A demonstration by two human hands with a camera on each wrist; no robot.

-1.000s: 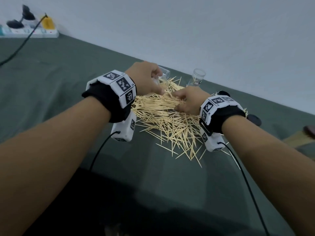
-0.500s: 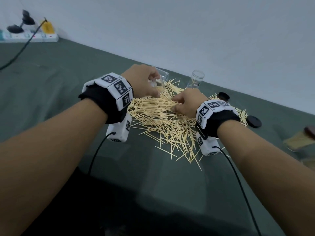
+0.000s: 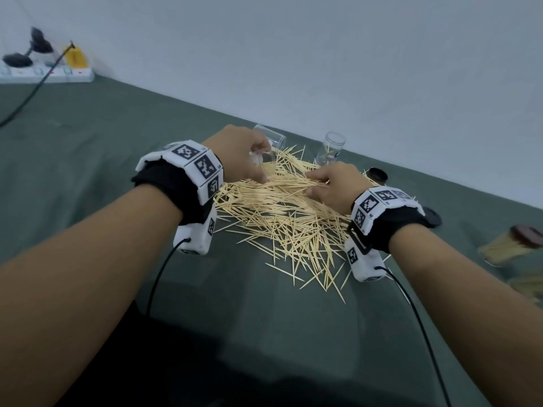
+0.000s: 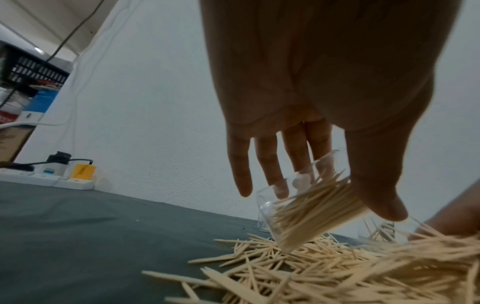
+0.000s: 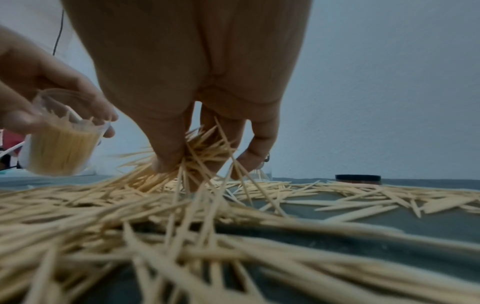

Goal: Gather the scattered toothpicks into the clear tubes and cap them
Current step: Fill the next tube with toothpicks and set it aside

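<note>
A wide heap of pale toothpicks (image 3: 288, 218) covers the green cloth. My left hand (image 3: 249, 160) grips a clear tube (image 4: 298, 211) partly filled with toothpicks, held tilted just above the heap's far left; the same tube (image 5: 59, 148) shows in the right wrist view. My right hand (image 3: 326, 183) pinches a bunch of toothpicks (image 5: 197, 156) at the heap's far side, thumb against fingers. Another clear tube (image 3: 274, 139) lies behind my left hand. A third clear tube (image 3: 330, 151) stands upright past my right hand, with a few picks inside.
Two black caps (image 3: 377, 174) (image 3: 432, 218) lie on the cloth right of the heap. A filled, capped tube (image 3: 511, 245) lies at the far right. A power strip (image 3: 50, 73) with plugs sits at the back left by the white wall (image 3: 323, 54).
My right hand has closed on a bunch of toothpicks at the far side of the heap. The left hand with its tube has stayed in about the same place.
</note>
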